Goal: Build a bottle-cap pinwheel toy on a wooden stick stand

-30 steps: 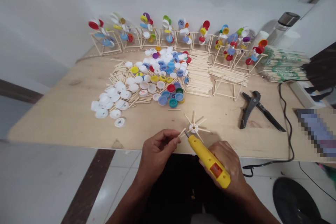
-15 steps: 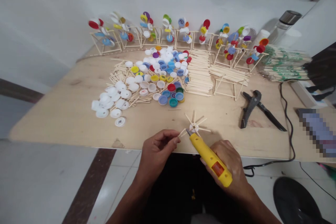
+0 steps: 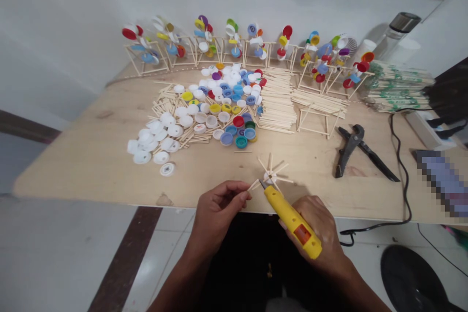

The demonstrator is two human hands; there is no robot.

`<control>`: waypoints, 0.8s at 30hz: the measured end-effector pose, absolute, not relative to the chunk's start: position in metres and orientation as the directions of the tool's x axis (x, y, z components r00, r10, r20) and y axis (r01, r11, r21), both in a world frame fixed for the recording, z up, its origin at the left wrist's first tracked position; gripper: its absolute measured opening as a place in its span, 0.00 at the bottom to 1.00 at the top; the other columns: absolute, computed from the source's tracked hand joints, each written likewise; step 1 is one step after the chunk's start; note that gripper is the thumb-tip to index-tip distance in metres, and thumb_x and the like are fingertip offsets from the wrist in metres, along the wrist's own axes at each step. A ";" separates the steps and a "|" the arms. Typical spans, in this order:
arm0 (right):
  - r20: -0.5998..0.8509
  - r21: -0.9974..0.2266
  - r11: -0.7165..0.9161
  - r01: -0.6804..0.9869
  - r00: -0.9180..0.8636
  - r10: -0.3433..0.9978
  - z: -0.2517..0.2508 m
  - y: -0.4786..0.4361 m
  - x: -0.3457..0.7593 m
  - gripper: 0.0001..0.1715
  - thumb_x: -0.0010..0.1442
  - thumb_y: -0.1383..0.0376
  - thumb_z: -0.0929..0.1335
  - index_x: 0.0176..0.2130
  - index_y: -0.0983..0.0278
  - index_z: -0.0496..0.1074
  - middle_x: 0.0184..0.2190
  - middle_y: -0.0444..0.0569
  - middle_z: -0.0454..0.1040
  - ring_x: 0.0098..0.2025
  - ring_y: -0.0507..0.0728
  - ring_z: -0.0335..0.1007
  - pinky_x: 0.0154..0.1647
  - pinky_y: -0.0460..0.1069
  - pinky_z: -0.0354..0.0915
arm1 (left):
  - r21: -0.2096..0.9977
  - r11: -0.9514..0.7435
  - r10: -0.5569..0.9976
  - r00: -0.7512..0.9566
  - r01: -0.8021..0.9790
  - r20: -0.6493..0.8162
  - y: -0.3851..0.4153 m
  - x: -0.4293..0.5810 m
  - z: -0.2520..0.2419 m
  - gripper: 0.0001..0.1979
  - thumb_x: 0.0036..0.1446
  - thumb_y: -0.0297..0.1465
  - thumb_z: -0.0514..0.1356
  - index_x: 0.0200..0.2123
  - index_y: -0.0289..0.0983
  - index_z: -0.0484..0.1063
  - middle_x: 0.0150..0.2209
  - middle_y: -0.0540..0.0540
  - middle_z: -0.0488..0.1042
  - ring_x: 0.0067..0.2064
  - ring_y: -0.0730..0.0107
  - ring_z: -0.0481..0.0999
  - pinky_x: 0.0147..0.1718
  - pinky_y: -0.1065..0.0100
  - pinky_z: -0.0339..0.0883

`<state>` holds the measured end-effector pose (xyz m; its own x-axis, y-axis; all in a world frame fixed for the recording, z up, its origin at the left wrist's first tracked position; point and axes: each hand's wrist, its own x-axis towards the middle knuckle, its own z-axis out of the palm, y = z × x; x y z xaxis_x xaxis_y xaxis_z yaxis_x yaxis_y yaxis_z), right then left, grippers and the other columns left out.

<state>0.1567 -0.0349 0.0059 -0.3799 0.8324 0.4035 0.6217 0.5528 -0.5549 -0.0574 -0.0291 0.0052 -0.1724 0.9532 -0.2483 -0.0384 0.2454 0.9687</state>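
My left hand pinches a short wooden stick at the near edge of the wooden table. My right hand grips a yellow glue gun whose tip touches that stick's end. Just beyond the tip lies a white bottle cap with several sticks radiating from it like spokes.
Piles of white and coloured bottle caps and loose sticks cover the table's middle. A row of stick-and-cap models lines the far edge. A stick frame, black pliers, a black cable and packed sticks lie right.
The glue gun tip has crept slightly toward the stick held in my left hand. Everything else stays put.
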 end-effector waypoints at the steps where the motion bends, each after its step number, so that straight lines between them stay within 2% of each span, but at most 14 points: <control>1: 0.405 -0.557 0.550 0.622 -0.375 0.834 0.007 -0.034 0.157 0.06 0.60 0.68 0.65 0.30 0.62 0.63 0.22 0.43 0.66 0.24 0.53 0.61 0.28 0.50 0.56 | 0.969 0.246 0.953 -0.175 -0.035 -0.249 -0.029 -0.058 0.005 0.09 0.47 0.35 0.66 0.33 0.37 0.78 0.26 0.48 0.78 0.28 0.71 0.75 0.28 0.71 0.70; 3: 0.410 -0.571 0.540 0.619 -0.355 0.840 0.010 -0.033 0.160 0.07 0.60 0.67 0.65 0.30 0.62 0.63 0.22 0.43 0.67 0.24 0.53 0.62 0.28 0.50 0.58 | 0.972 0.236 0.955 -0.188 0.009 -0.230 -0.027 -0.060 0.005 0.10 0.48 0.35 0.65 0.33 0.36 0.78 0.27 0.48 0.78 0.28 0.70 0.75 0.29 0.70 0.71; 6: 0.423 -0.598 0.517 0.612 -0.307 0.853 0.016 -0.028 0.168 0.06 0.60 0.66 0.66 0.31 0.62 0.64 0.24 0.44 0.69 0.26 0.54 0.65 0.29 0.51 0.60 | 0.971 0.142 0.975 -0.195 0.193 -0.104 -0.020 -0.064 0.006 0.08 0.50 0.33 0.64 0.33 0.38 0.78 0.30 0.48 0.79 0.32 0.68 0.76 0.34 0.69 0.71; 9: 0.418 -0.614 0.466 0.637 -0.239 0.877 0.020 -0.024 0.181 0.03 0.60 0.66 0.67 0.33 0.62 0.67 0.28 0.46 0.71 0.29 0.55 0.68 0.31 0.51 0.63 | 0.921 -0.016 0.994 -0.093 0.388 0.056 -0.010 -0.068 0.005 0.06 0.53 0.31 0.61 0.34 0.40 0.78 0.32 0.49 0.79 0.35 0.68 0.77 0.39 0.68 0.70; 12: 0.353 -0.652 0.358 0.668 -0.150 0.923 0.017 -0.021 0.194 0.04 0.59 0.64 0.68 0.34 0.62 0.69 0.29 0.47 0.72 0.30 0.55 0.69 0.30 0.50 0.65 | 0.862 -0.145 0.989 0.046 0.486 0.141 -0.001 -0.069 0.002 0.06 0.56 0.30 0.58 0.34 0.40 0.77 0.34 0.47 0.79 0.37 0.67 0.77 0.41 0.67 0.70; 18: 0.233 -0.814 0.213 0.540 -0.032 0.972 0.001 -0.020 0.205 0.08 0.59 0.62 0.69 0.39 0.62 0.72 0.31 0.48 0.76 0.29 0.56 0.73 0.25 0.48 0.69 | 0.801 -0.263 0.963 0.196 0.538 0.185 0.009 -0.068 -0.007 0.08 0.58 0.32 0.56 0.34 0.39 0.75 0.32 0.44 0.78 0.38 0.65 0.76 0.41 0.64 0.69; 24: 0.188 -0.876 0.174 0.451 -0.014 0.982 -0.002 -0.016 0.204 0.07 0.59 0.61 0.70 0.38 0.61 0.74 0.30 0.46 0.76 0.28 0.55 0.73 0.23 0.47 0.70 | 0.816 -0.281 0.956 0.222 0.506 0.191 0.014 -0.069 -0.009 0.07 0.58 0.30 0.57 0.33 0.39 0.76 0.34 0.44 0.78 0.39 0.66 0.76 0.41 0.66 0.69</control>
<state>0.2044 -0.0165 -0.0025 -0.0142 0.9820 0.1881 0.4507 0.1742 -0.8755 -0.0693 0.0142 -0.0091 0.2224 0.9560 0.1914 0.5059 -0.2810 0.8155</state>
